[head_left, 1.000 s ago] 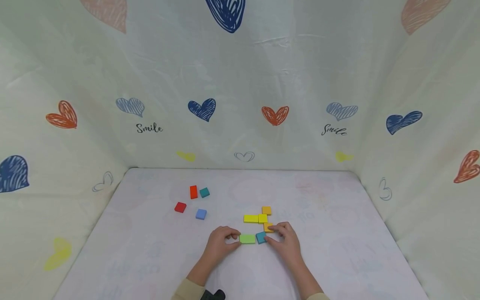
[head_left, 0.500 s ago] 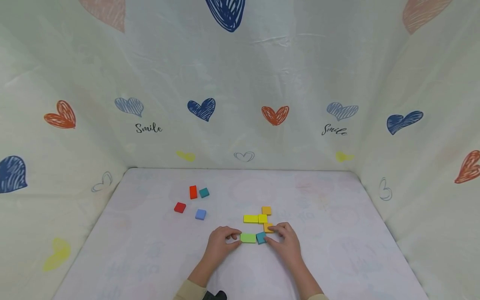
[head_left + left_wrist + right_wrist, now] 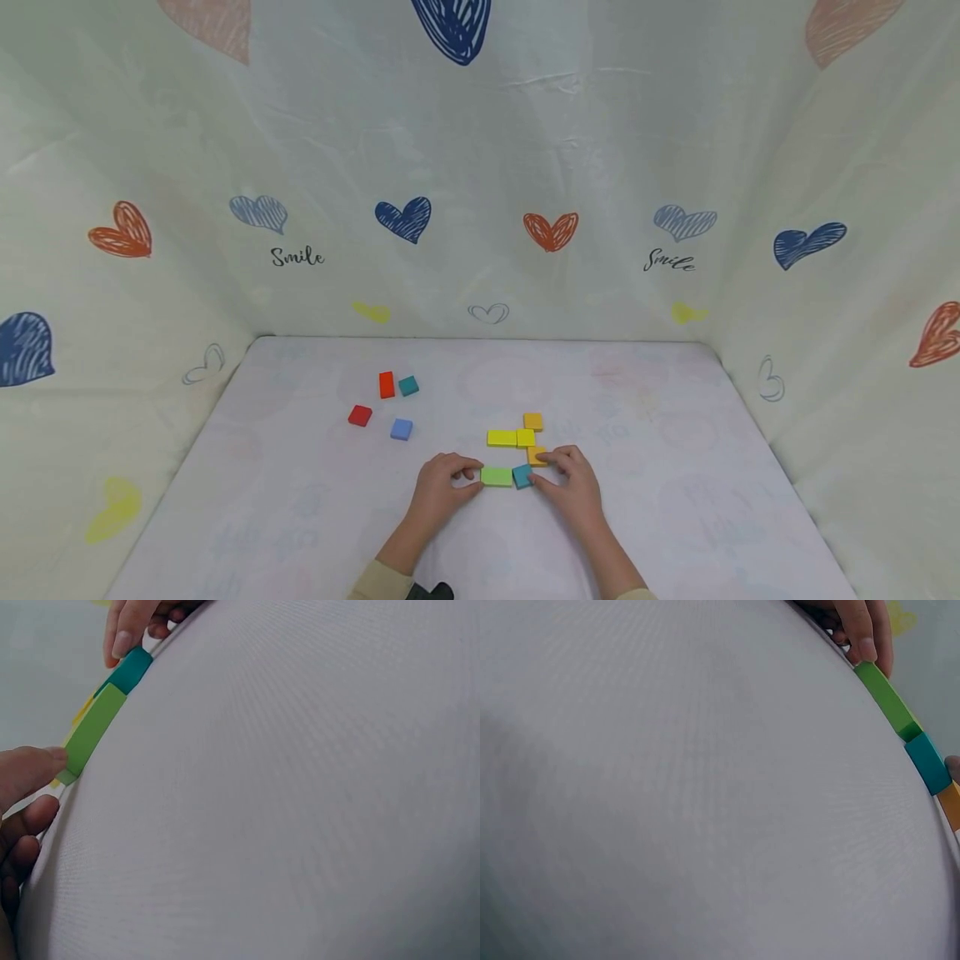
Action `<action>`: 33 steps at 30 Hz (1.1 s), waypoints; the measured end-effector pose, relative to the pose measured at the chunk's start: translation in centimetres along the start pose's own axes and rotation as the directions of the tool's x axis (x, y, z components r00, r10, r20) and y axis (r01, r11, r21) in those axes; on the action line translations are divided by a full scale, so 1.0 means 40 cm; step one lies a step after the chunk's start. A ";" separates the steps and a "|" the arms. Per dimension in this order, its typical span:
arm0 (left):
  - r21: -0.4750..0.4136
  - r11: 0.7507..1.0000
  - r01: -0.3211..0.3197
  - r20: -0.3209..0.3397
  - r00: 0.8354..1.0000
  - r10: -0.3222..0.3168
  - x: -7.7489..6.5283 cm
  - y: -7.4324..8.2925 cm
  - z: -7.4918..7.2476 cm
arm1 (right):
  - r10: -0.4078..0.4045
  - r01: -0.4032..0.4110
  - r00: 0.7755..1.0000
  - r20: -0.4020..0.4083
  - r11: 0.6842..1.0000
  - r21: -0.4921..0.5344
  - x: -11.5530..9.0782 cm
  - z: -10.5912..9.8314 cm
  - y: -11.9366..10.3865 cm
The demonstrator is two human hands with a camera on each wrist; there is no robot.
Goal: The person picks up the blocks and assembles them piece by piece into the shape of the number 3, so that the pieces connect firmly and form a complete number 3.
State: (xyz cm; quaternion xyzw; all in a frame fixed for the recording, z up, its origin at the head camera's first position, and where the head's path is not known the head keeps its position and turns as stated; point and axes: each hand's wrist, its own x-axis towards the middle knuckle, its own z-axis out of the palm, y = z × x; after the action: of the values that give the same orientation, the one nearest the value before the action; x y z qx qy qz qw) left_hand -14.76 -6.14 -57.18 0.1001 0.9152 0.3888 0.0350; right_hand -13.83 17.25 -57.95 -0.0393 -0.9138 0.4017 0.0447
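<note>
On the white table my left hand (image 3: 444,485) pinches the left end of a light green rectangular block (image 3: 496,477) between thumb and forefinger. The teal block (image 3: 522,476) sits slightly tilted at the green block's right end. My right hand (image 3: 574,483) has its thumb at the teal block's right side, with the forefinger on the lower orange block (image 3: 536,456) just behind. In the left wrist view, the thumb (image 3: 37,769) lies against the green block (image 3: 95,731). From the right wrist, the teal block (image 3: 928,763) stands between the green and orange blocks.
Behind the hands, a long yellow block (image 3: 502,437) meets a small yellow block (image 3: 526,437), with another orange block (image 3: 532,421) above. Farther left lie a bright red block (image 3: 386,384), a dark teal block (image 3: 408,385), a darker red block (image 3: 360,415) and a blue block (image 3: 401,429).
Over the last second the green block and my left hand have shifted slightly right, closer to the teal block. My right hand has stayed almost still.
</note>
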 end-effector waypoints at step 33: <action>0.153 0.988 0.021 -0.066 0.998 -0.011 0.024 -0.067 -0.205 | -0.260 0.213 0.945 0.199 0.950 0.230 0.080 -0.016 -0.140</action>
State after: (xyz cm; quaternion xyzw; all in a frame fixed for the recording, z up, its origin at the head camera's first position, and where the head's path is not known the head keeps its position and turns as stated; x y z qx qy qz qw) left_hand -17.27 -13.51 -53.40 0.0822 0.9438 0.3200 0.0007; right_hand -17.16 14.29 -53.26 0.1222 -0.8646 0.4874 -0.0082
